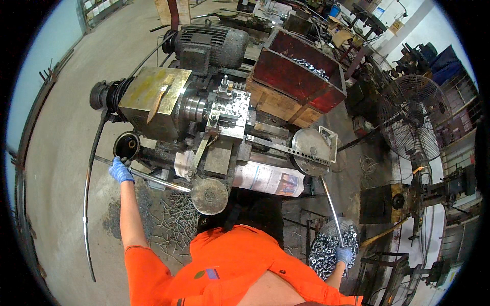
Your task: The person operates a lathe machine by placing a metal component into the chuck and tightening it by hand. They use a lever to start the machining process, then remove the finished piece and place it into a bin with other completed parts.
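A small metal lathe-like machine [232, 115] stands in front of me, with a square gearbox housing [155, 97] on its left. My left hand [121, 170], in a blue glove, is closed around a bright metal lever [161, 182] that runs to a round disc [210, 196] at the machine's front. Just beyond that hand is a dark round cup [126, 146]. My right hand [344, 256], also gloved in blue, is closed on a second long lever [333, 211], which reaches up to a larger round plate [308, 148]. Beneath it sits a basket of shiny nut-like metal parts [326, 257].
A dark red bin [301, 76] with metal parts stands on a wooden crate [280, 104] behind the machine. An electric motor [209, 46] is at the back. To the right are a caged fan [416, 117] and other machines. Metal shavings [176, 219] litter the floor.
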`<state>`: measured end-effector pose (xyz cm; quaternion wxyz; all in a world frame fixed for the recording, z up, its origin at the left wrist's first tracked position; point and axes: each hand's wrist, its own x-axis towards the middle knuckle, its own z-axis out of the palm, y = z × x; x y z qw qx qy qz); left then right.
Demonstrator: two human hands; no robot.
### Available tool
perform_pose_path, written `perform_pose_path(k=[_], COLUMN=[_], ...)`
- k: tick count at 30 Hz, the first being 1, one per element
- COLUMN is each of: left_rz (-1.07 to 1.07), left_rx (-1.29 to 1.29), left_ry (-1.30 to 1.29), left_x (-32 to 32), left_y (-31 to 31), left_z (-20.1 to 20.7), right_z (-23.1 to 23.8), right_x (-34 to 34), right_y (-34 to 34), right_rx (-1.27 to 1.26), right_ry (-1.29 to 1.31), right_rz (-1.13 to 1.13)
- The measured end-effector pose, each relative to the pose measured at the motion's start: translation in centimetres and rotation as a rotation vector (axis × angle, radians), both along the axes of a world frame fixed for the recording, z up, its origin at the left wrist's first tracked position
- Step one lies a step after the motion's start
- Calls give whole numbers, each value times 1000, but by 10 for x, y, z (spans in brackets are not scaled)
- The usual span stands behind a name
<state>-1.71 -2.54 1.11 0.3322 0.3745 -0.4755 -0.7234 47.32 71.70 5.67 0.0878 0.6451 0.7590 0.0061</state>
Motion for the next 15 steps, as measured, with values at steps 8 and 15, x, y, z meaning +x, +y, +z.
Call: perform_pose_path(k=[8, 15], left_rz=[1, 3], left_rx=[-7, -36], left_ry=[17, -7], left_x=[1, 2], left_y=[5, 5], left_z=[4, 0], right_z=[-11, 6], right_x=[4, -35], right_y=[5, -22], right_rx=[59, 60], right_ry=[4, 151], right_rz=[-7, 138])
